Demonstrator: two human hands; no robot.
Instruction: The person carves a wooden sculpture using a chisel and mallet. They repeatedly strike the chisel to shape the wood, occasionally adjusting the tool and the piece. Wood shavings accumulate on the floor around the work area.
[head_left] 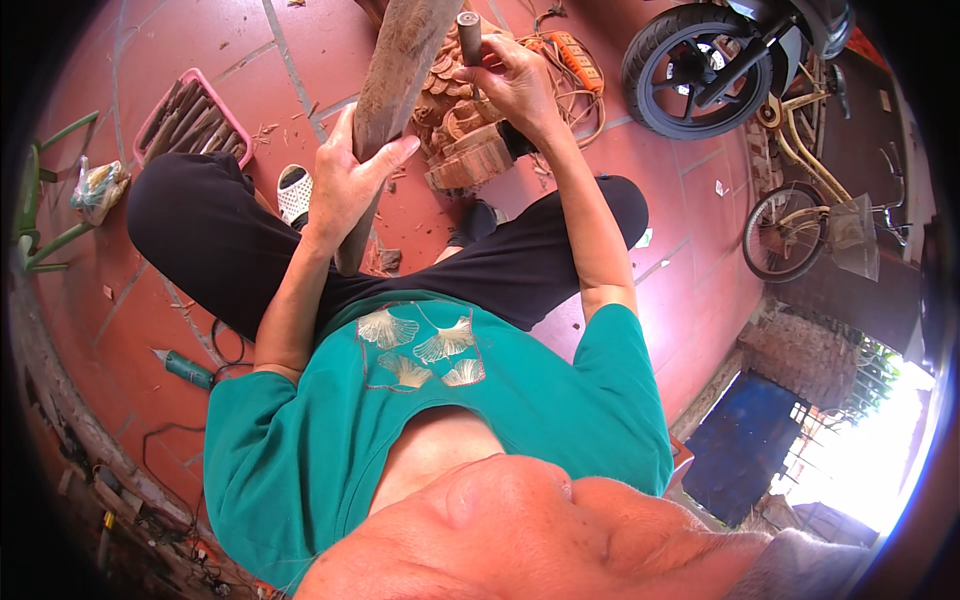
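My left hand [350, 178] is closed around a long wooden mallet [405, 75], near where its broad body narrows to the handle. The mallet slants up and to the right, its handle end close to my lap. In my right hand [518, 88] is a chisel [470, 42], pinched between thumb and fingers with its round metal top facing up. Its lower end is hidden by my hand and the wood. Just below sits a carved block of wood [465, 158] with rounded, scale-like relief, partly covered by the mallet and my right hand.
A pink basket [243, 133] of wood-handled tools stands left, near a plastic bag [100, 190] and green chair [62, 240]. An orange power strip [575, 62] with cables lies beyond the carving. Right are a motorbike wheel [640, 85] and bicycle [785, 232]; a green power tool [187, 368] lies lower left.
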